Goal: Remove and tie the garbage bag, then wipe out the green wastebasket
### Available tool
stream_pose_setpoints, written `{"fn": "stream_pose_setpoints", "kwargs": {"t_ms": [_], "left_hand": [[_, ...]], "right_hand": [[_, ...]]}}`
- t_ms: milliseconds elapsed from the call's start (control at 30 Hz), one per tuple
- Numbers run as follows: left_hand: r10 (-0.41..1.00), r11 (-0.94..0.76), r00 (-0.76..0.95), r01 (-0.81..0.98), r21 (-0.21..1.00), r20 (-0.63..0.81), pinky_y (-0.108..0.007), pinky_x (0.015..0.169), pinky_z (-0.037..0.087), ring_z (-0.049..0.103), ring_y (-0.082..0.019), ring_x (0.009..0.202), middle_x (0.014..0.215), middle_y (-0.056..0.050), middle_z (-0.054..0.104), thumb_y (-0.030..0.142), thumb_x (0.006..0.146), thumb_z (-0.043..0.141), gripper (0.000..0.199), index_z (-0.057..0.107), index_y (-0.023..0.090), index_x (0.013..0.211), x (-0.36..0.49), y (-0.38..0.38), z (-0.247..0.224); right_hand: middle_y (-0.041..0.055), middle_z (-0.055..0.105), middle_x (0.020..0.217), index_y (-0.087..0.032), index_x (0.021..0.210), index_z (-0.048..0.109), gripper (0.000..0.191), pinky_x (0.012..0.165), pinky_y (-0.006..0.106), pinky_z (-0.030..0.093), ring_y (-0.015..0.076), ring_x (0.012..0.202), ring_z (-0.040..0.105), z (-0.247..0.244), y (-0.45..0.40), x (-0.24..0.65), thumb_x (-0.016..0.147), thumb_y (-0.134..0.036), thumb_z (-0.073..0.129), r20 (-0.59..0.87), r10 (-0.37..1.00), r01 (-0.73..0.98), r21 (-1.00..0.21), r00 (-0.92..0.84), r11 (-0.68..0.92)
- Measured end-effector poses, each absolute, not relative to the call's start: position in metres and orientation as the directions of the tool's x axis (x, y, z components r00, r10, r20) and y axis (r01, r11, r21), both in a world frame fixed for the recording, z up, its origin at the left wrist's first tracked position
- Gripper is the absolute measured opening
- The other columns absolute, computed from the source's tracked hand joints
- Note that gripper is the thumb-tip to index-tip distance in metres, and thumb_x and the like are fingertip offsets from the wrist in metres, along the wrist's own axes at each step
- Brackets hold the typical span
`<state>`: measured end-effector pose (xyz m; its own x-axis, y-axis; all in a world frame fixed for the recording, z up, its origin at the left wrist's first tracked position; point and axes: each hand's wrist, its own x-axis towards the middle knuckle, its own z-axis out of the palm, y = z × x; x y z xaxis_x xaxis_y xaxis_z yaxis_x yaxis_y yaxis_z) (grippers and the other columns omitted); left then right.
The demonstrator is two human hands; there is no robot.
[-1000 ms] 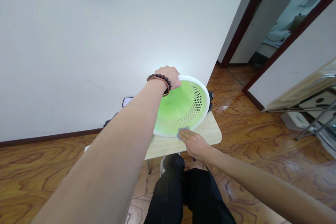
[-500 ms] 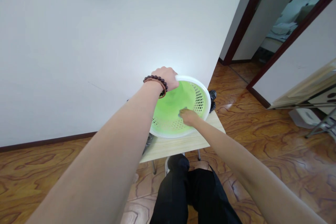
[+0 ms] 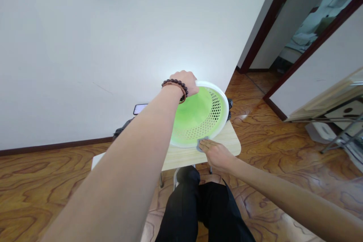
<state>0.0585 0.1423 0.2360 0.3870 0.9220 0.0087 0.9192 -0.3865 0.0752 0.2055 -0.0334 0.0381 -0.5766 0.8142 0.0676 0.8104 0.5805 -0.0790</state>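
A round green plastic basket (image 3: 195,111) with a white rim and rows of holes is tilted on a small pale wooden table (image 3: 181,159), its inside facing me. At its far left rim, my left hand (image 3: 185,81) is closed around the edge, with a beaded bracelet at the wrist. My right hand (image 3: 217,153) presses a grey cloth (image 3: 200,144) against the near rim, its fingers together over the cloth. My left forearm hides the basket's left side.
A phone (image 3: 140,109) lies on the table by the white wall (image 3: 113,38), with a dark bundle (image 3: 121,128) close by. Black plastic (image 3: 230,104) shows behind the basket's right side. My legs (image 3: 195,204) are below the table's front edge. A doorway stands at the right.
My right hand has moved with the cloth from inside the basket down to its near rim. The left hand still grips the far rim. The phone has come into view.
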Motion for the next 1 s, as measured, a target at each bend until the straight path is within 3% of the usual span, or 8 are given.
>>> {"fn": "stream_pose_setpoints", "kwargs": {"t_ms": [267, 433, 533, 833, 1000], "left_hand": [[0.930, -0.367, 0.367, 0.929, 0.038, 0.002, -0.030, 0.079, 0.047, 0.061, -0.024, 0.094, 0.098, -0.007, 0.067, 0.038, 0.067, 0.055, 0.045, 0.068, 0.027, 0.109, 0.058, 0.140, 0.238], [0.928, -0.372, 0.372, 0.928, 0.011, -0.008, -0.032, 0.078, 0.048, 0.061, -0.025, 0.093, 0.100, -0.007, 0.066, 0.037, 0.068, 0.054, 0.042, 0.068, 0.029, 0.107, 0.056, 0.140, 0.238], [0.933, -0.360, 0.360, 0.933, 0.009, -0.012, -0.031, 0.078, 0.047, 0.061, -0.025, 0.094, 0.098, -0.006, 0.066, 0.037, 0.068, 0.054, 0.044, 0.067, 0.030, 0.110, 0.056, 0.140, 0.238], [0.933, -0.360, 0.360, 0.932, 0.033, -0.010, -0.030, 0.078, 0.047, 0.061, -0.025, 0.095, 0.099, -0.007, 0.067, 0.037, 0.069, 0.056, 0.042, 0.068, 0.028, 0.108, 0.057, 0.138, 0.239], [0.928, -0.374, 0.373, 0.926, 0.044, 0.015, -0.032, 0.077, 0.048, 0.061, -0.025, 0.092, 0.098, -0.008, 0.067, 0.037, 0.069, 0.055, 0.041, 0.069, 0.029, 0.107, 0.058, 0.139, 0.238]], "right_hand": [[0.0164, 0.046, 0.138, -0.003, 0.128, 0.050, 0.047, 0.111, 0.033, 0.025, 0.0209, 0.130, 0.038, 0.058, 0.063, 0.195, 0.084, -0.005, 0.035, 0.171, 0.858, 0.872, 0.019, -0.484, 0.489], [0.0218, 0.058, 0.121, 0.000, 0.113, 0.061, 0.037, 0.104, 0.034, 0.033, 0.0238, 0.117, 0.050, 0.037, 0.105, 0.188, 0.084, -0.004, 0.039, 0.000, 0.905, 0.902, 0.078, -0.425, 0.424], [0.0226, 0.062, 0.114, -0.001, 0.108, 0.063, 0.035, 0.104, 0.035, 0.033, 0.0249, 0.112, 0.054, 0.023, 0.100, 0.187, 0.083, -0.006, 0.039, -0.003, 0.910, 0.908, 0.067, -0.414, 0.413], [0.0222, 0.050, 0.132, 0.002, 0.126, 0.052, 0.047, 0.108, 0.035, 0.031, 0.0248, 0.125, 0.045, 0.022, 0.023, 0.187, 0.082, -0.010, 0.041, 0.008, 0.877, 0.877, -0.016, -0.480, 0.481], [0.0206, 0.050, 0.132, 0.001, 0.125, 0.053, 0.048, 0.110, 0.035, 0.029, 0.0237, 0.125, 0.046, 0.036, -0.021, 0.199, 0.080, -0.008, 0.040, 0.014, 0.841, 0.840, -0.043, -0.542, 0.542]]}}
